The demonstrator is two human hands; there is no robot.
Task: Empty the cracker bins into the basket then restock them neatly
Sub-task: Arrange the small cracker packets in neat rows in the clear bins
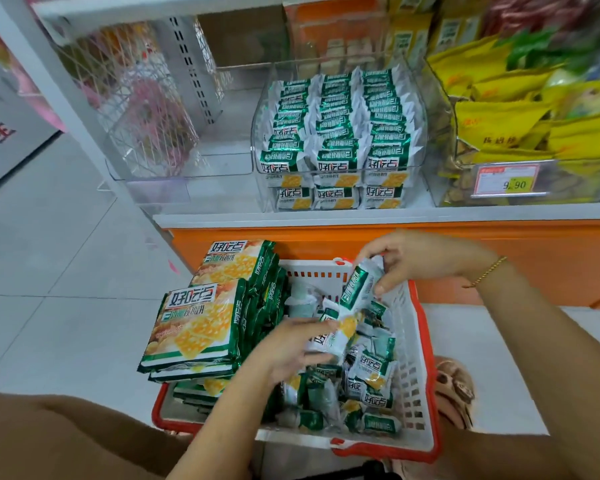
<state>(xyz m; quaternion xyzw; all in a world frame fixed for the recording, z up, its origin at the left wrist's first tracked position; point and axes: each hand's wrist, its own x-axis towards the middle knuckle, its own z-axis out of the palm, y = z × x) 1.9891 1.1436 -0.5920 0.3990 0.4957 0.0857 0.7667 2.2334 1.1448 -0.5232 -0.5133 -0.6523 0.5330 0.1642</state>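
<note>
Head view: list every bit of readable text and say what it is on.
"好吃点": large cracker bags stacked at the left of the basket, and small packets in the basket and the clear bin.
"9.90": price tag on the yellow-snack bin.
"生": red, on the wall sign; rest cut off.
Smaller print and the yellow bags' text: too blurred.
</note>
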